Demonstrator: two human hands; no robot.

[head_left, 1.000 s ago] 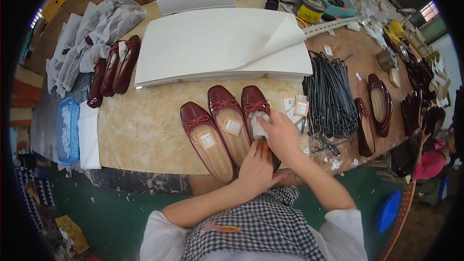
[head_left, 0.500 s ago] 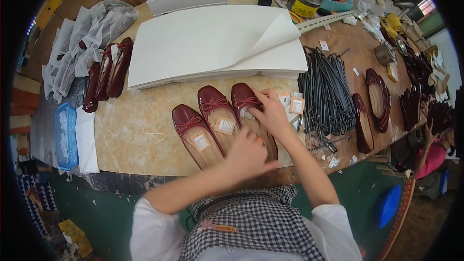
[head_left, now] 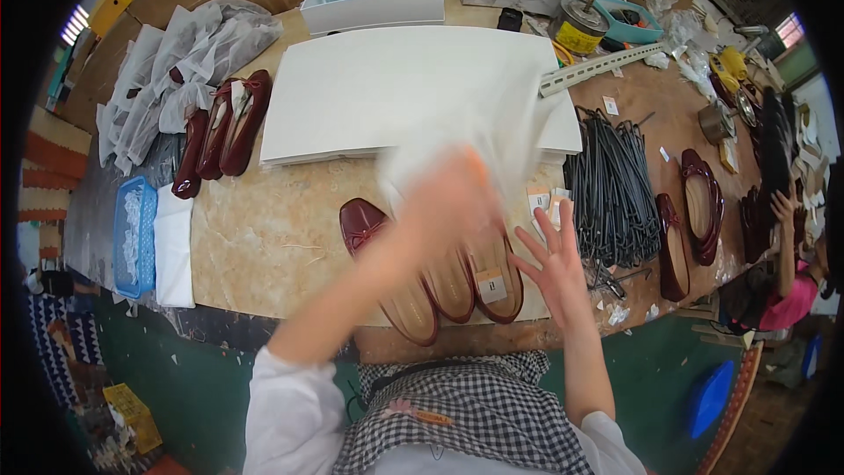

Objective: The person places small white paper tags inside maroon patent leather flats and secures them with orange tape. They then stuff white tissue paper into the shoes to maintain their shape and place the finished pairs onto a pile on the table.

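Three dark red ballet flats with bows stand side by side at the table's front; the left flat (head_left: 361, 217) shows its toe, while my arm and hand cover parts of the others. A paper tag (head_left: 492, 286) lies inside the right flat (head_left: 508, 299). My left hand (head_left: 453, 202), smeared by motion and with something orange at a finger, is above the flats, closed on a thin white paper sheet (head_left: 409, 167). This sheet is blurred in front of the paper stack (head_left: 369, 79). Beside the right flat, my right hand (head_left: 556, 264) is open, fingers spread, holding nothing.
Black rod-like strips (head_left: 615, 185) lie in a bundle on the right, near loose tags (head_left: 539, 200). More red flats (head_left: 244, 127) rest at left by wrapped ones (head_left: 189, 48) and a blue basket (head_left: 132, 237). A metal can (head_left: 578, 25) stands behind. Another person's hand (head_left: 781, 209) shows far right.
My left hand has risen from the flats towards the paper stack and now has a sheet. My right hand has let go of the right flat and drawn back. The view has shifted slightly.
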